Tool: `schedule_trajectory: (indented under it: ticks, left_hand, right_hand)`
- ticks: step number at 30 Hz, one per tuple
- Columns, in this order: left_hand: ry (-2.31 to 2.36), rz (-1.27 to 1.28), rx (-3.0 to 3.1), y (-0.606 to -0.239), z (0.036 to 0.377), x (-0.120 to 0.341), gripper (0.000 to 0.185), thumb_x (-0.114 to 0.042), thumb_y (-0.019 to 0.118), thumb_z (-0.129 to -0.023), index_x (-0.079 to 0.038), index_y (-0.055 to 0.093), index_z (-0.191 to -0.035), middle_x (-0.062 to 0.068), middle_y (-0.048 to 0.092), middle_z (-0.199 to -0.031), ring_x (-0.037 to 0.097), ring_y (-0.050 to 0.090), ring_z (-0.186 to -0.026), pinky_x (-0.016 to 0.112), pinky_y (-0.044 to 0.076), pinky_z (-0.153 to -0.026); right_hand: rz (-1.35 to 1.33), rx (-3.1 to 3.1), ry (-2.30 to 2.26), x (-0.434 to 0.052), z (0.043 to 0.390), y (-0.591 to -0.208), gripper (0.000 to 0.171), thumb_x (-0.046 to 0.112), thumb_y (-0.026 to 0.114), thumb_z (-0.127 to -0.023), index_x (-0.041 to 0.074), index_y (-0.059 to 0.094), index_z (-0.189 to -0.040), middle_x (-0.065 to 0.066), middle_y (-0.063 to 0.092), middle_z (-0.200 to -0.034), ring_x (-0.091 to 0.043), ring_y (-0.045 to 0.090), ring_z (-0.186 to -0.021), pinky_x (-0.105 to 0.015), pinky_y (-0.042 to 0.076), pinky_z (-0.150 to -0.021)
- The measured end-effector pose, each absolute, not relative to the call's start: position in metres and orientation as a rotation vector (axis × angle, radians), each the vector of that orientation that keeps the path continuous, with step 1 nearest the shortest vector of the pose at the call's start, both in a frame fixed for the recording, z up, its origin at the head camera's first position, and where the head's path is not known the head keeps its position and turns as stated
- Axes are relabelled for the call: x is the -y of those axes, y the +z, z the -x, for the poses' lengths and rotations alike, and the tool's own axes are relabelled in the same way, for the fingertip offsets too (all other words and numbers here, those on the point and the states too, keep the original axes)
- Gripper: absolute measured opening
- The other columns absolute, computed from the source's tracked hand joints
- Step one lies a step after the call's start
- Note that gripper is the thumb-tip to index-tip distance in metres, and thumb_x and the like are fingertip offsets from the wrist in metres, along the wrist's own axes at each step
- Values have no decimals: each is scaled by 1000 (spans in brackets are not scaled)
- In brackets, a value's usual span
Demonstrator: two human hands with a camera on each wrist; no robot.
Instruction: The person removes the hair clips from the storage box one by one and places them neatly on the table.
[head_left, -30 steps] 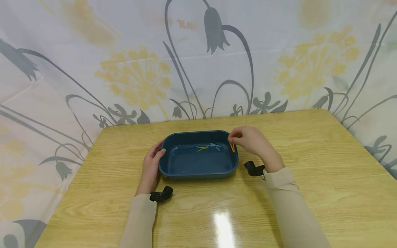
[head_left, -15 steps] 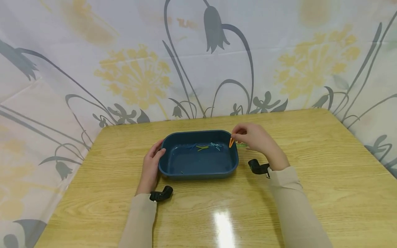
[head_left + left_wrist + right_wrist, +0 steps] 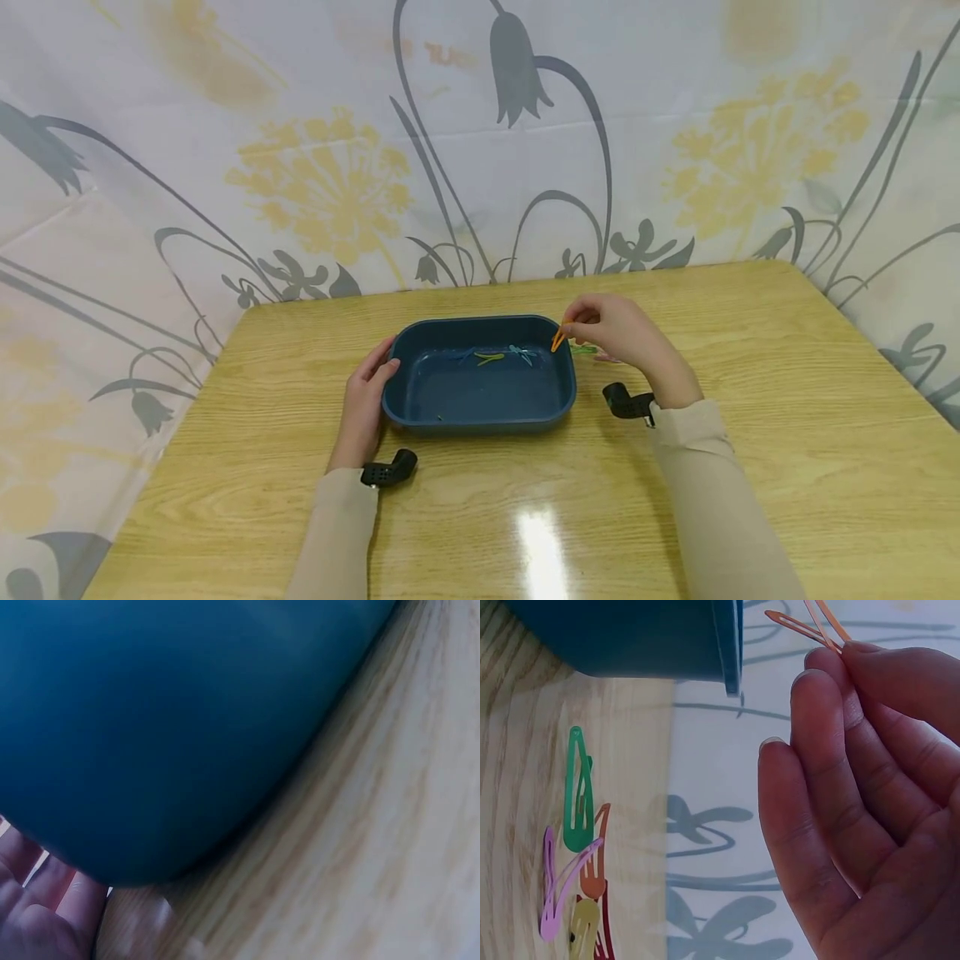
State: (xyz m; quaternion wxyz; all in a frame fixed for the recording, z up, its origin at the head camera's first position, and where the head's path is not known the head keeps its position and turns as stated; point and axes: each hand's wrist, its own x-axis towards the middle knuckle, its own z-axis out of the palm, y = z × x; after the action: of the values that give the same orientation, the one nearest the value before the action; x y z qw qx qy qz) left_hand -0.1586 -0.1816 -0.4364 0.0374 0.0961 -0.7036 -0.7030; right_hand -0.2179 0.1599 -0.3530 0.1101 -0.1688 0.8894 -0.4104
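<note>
A dark blue rectangular bin (image 3: 480, 400) stands on the table. My left hand (image 3: 366, 396) grips its left end, thumb over the rim; the left wrist view shows the fingers (image 3: 79, 904) against the outer wall. My right hand (image 3: 618, 333) pinches an orange snap hair clip (image 3: 558, 339) between thumb and fingertips at the bin's right rim. In the right wrist view that clip is bent open, and the other fingers are loosely extended. Inside the bin lie a yellow hair clip (image 3: 491, 358), a light blue hair clip (image 3: 520, 354) and a darker blue one.
On the table right of the bin lie several more hair clips: a green one (image 3: 577, 836), a purple one (image 3: 550, 926), an orange one (image 3: 592, 885), a yellowish one (image 3: 583, 930) and a red one. A patterned curtain (image 3: 465, 167) hangs behind the table's back edge.
My right hand has moved slightly right and up with the orange hair clip, from over the bin's inside to its rim, uncovering clips on the table. My left hand stays put.
</note>
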Motion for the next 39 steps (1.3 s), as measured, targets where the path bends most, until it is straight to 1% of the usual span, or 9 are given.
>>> schedule_trajectory:
  ticks: [4,9,16,20,25,28,32,35,39]
  left_hand:
    - [-2136,-272,2170,-439,159,182,41,-27,53,-93,-26,49,-134,-8,42,-140,7,33,-131,31,27,-108]
    - [-2154,-292,2167,-435,158,181,40,-25,52,-93,-23,49,-133,-5,44,-138,9,38,-127,31,29,-107]
    - [-2189,-306,2164,-418,151,176,42,-20,50,-94,-17,46,-136,1,43,-139,14,38,-127,33,29,-106]
    - [-2184,-311,2168,-414,149,174,42,-19,50,-94,-16,46,-135,1,44,-139,14,39,-126,32,31,-105]
    - [-2191,-303,2168,-415,149,174,42,-20,50,-94,-16,46,-136,1,43,-140,13,39,-126,32,31,-105]
    - [-2180,-283,2162,-426,155,178,41,-23,51,-94,-20,47,-135,-2,44,-138,11,39,-126,32,31,-105]
    - [-2161,-272,2164,-438,160,182,39,-28,53,-93,-26,49,-132,-6,45,-136,9,40,-125,32,32,-105]
    - [-2166,-290,2168,-432,158,181,39,-26,53,-93,-24,49,-133,-4,46,-136,11,41,-124,33,32,-105]
    - [-2181,-300,2165,-420,152,178,40,-22,51,-94,-19,48,-134,0,45,-137,15,41,-124,33,31,-105]
  right_hand:
    - [500,-2594,-1228,-161,219,-356,12,26,59,-89,15,61,-95,-7,65,-93,-22,58,-81,-38,51,-61]
    - [527,-2622,-1254,-164,221,-360,11,25,60,-89,16,61,-96,-12,64,-95,-26,58,-81,-41,51,-61]
    - [596,-2729,-1206,-168,224,-361,18,23,58,-90,13,62,-105,-7,65,-95,-21,60,-85,-35,46,-77]
    - [584,-2734,-1221,-173,225,-362,20,25,58,-90,12,62,-105,-7,65,-96,-20,60,-86,-37,44,-81]
    - [573,-2745,-1223,-179,227,-365,17,24,58,-91,11,62,-101,-7,64,-93,-19,58,-85,-36,42,-80]
    - [566,-2749,-1221,-181,228,-366,18,24,58,-91,10,61,-101,-10,64,-96,-19,58,-86,-36,42,-80]
    - [556,-2754,-1235,-184,229,-367,19,26,58,-91,10,61,-100,-9,64,-96,-20,58,-87,-36,42,-80]
    - [538,-2766,-1243,-185,229,-368,17,25,58,-90,11,61,-100,-8,64,-96,-20,58,-87,-37,43,-79]
    - [491,-2781,-1264,-186,231,-370,15,23,59,-90,11,61,-99,-11,64,-97,-21,59,-86,-36,44,-78]
